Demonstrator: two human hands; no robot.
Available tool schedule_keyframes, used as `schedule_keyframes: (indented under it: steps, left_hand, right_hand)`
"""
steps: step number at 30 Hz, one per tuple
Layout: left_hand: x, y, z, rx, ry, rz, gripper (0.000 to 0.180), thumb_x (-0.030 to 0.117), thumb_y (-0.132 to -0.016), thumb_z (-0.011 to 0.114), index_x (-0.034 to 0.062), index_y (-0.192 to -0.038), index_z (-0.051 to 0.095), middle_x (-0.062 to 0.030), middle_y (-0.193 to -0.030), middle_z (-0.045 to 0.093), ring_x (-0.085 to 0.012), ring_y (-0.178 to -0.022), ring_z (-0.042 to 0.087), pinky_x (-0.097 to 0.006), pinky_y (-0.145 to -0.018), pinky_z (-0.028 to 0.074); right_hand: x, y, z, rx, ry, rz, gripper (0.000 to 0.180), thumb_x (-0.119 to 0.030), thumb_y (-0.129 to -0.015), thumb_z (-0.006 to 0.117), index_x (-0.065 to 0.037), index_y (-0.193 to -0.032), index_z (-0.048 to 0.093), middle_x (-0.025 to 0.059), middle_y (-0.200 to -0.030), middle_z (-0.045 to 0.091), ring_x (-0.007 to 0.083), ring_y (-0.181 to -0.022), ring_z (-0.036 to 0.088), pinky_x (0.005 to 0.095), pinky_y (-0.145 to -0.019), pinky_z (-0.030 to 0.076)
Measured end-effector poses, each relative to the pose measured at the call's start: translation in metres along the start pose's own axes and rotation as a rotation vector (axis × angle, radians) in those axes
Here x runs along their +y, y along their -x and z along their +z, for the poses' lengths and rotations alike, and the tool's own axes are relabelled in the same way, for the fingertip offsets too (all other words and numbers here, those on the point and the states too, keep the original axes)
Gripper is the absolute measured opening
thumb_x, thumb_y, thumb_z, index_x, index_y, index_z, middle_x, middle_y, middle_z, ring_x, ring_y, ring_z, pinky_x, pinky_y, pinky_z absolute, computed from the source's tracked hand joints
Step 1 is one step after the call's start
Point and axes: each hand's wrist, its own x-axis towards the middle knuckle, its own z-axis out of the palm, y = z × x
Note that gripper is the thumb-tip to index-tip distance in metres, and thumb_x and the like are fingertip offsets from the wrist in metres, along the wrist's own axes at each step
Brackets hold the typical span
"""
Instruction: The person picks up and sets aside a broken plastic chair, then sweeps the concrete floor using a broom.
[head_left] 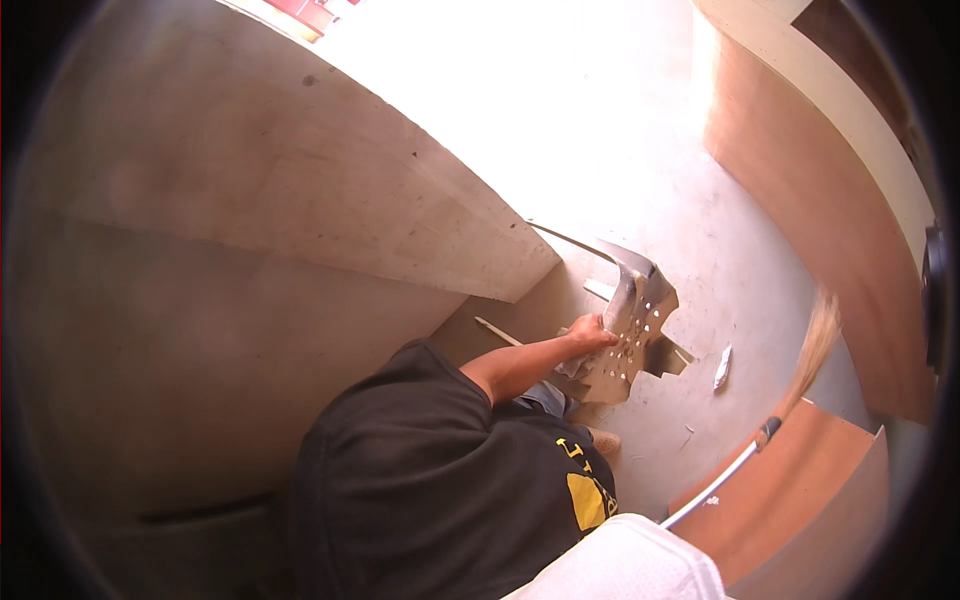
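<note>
My left hand (pixel 594 333) reaches out from a black sleeve, its fingers closed on the edge of a grey-brown, jagged-edged dustpan (pixel 622 358). White bits of debris lie scattered over the pan, and a thin bar runs from it toward the upper left. On the right, a broom (pixel 768 432) slants upward, its straw bristles smeared by motion and its pale handle passing behind a white stitched cloth thing (pixel 630 565) at the lower edge. My right hand is hidden from sight. Jeans and a tan shoe (pixel 605 441) show below the dustpan.
A crumpled white scrap (pixel 722 368) lies on the grey floor (pixel 700 440) right of the dustpan. A thin stick (pixel 498 331) is near my forearm. Large grey panels (pixel 300 170) stand at left; a curved brown panel (pixel 800 210) and an orange-brown board (pixel 790 490) stand at right.
</note>
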Motion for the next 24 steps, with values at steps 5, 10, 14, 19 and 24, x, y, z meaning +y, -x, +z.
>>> schedule_keyframes:
  steps: [5, 10, 14, 19, 24]
  left_hand:
    - [0.011, 0.015, -0.006, -0.033, 0.038, -0.042, 0.049, 0.035, -0.068, 0.078, -0.0034, -0.096, 0.07, -0.0217, -0.089, 0.071, -0.0289, -0.083, 0.071, -0.039, -0.077, 0.055]
    - [-0.016, -0.012, 0.011, -0.024, 0.076, 0.05, 0.053, 0.039, -0.07, 0.079, -0.0053, -0.098, 0.069, -0.0216, -0.09, 0.071, -0.0304, -0.085, 0.07, -0.04, -0.077, 0.055]
    - [-0.027, -0.016, 0.0, -0.106, 0.318, 0.027, 0.03, 0.018, -0.079, 0.077, -0.0005, -0.101, 0.069, -0.009, -0.083, 0.07, -0.0161, -0.069, 0.066, -0.033, -0.063, 0.054]
    - [-0.028, -0.049, 0.003, -0.139, 0.225, 0.06, 0.039, 0.023, -0.073, 0.078, -0.0023, -0.101, 0.069, -0.0094, -0.086, 0.071, -0.0191, -0.072, 0.065, -0.034, -0.069, 0.052]
    - [-0.033, -0.072, 0.007, -0.178, 0.105, 0.09, 0.043, 0.023, -0.073, 0.077, -0.0041, -0.105, 0.067, -0.0106, -0.093, 0.07, -0.0211, -0.079, 0.065, -0.036, -0.072, 0.052]
  right_hand:
    - [0.101, -0.046, 0.062, 0.079, 0.004, -0.174, 0.05, -0.04, -0.097, 0.057, 0.01, -0.092, 0.058, 0.0289, -0.085, 0.061, 0.0421, -0.078, 0.058, 0.0496, -0.075, 0.045]
    - [0.069, -0.009, 0.023, 0.139, 0.001, 0.103, 0.04, -0.033, -0.092, 0.066, 0.007, -0.095, 0.062, 0.0277, -0.089, 0.064, 0.0397, -0.078, 0.06, 0.0496, -0.075, 0.046]
    - [0.029, 0.04, -0.016, 0.182, -0.074, 0.13, 0.036, -0.031, -0.089, 0.069, 0.003, -0.098, 0.059, 0.0244, -0.086, 0.064, 0.0409, -0.077, 0.059, 0.0472, -0.074, 0.048]
    - [-0.051, 0.118, -0.071, 0.529, -0.107, 0.141, 0.039, -0.032, -0.094, 0.065, -0.001, -0.115, 0.059, 0.0179, -0.084, 0.064, 0.0308, -0.073, 0.061, 0.0418, -0.069, 0.048]
    - [0.027, 0.163, -0.11, 0.876, -0.115, 0.423, 0.046, -0.024, -0.094, 0.061, -0.002, -0.133, 0.05, 0.0168, -0.092, 0.065, 0.0304, -0.073, 0.063, 0.0398, -0.068, 0.051]
